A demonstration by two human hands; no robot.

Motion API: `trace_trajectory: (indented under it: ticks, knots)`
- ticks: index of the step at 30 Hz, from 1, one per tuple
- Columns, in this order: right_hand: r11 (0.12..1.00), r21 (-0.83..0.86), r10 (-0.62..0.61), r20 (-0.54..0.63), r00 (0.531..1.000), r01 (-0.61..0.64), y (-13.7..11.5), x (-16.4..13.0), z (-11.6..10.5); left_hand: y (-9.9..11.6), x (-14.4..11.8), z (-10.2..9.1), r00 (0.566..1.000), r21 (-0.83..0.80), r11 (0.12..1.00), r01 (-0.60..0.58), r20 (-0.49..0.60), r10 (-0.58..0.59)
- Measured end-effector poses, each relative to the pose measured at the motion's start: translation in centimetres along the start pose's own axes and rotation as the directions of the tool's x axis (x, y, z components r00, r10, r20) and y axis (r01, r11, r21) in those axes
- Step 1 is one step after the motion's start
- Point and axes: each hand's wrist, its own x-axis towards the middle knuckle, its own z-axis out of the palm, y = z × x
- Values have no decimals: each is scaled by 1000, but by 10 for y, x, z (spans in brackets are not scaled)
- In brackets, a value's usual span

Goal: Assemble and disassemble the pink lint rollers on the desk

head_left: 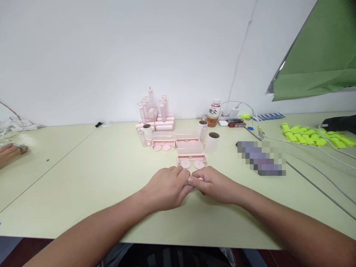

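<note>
Head cam looking down: both hands meet at the near edge of the pale green table [83, 178]. Left hand [167, 187] and right hand [214, 184] are curled in with fingertips touching each other, pinching a small pale pink plastic piece [200, 179] between them. It's mostly hidden, so can't tell its shape.

Just beyond the grip sits a flat pink plastic tray with two round discs [191, 161], then more pink trays and white cardboard-cored rollers [211, 143]. Further back is a stack of pink lint-roller handles [155, 111] by the wall. Back and right of the grip, a brown drink bottle with a white label [213, 114] shows black Chinese characters, too small to read properly. Far right, a bunch of neon yellow plastic parts [311, 135].
</note>
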Motion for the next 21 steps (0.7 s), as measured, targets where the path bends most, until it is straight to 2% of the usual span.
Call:
trace_trajectory:
  ticks: [7,10,13,15,18,21]
  knots:
    - [993,-62,-104,-14,994,103,2,-2,-4,-13,-5,2,998,-170,985,26,-44,-34]
    - [985,95,-151,37,988,146,0,-6,-8,-16,-6,1,995,-350,936,-20,-99,-16]
    - [955,240,-192,45,980,176,-1,-9,-15,-23,-7,-1,979,-555,828,-86,-201,-32]
    - [964,207,-177,30,984,167,1,-9,-20,-29,-5,-1,960,-583,799,-148,-280,-26]
    - [983,142,-124,49,991,116,7,-6,-23,-36,-2,1,915,-543,809,-226,-403,-14]
    - [992,92,-94,71,993,87,13,-3,-24,-39,-1,2,879,-542,813,-211,-470,-85]
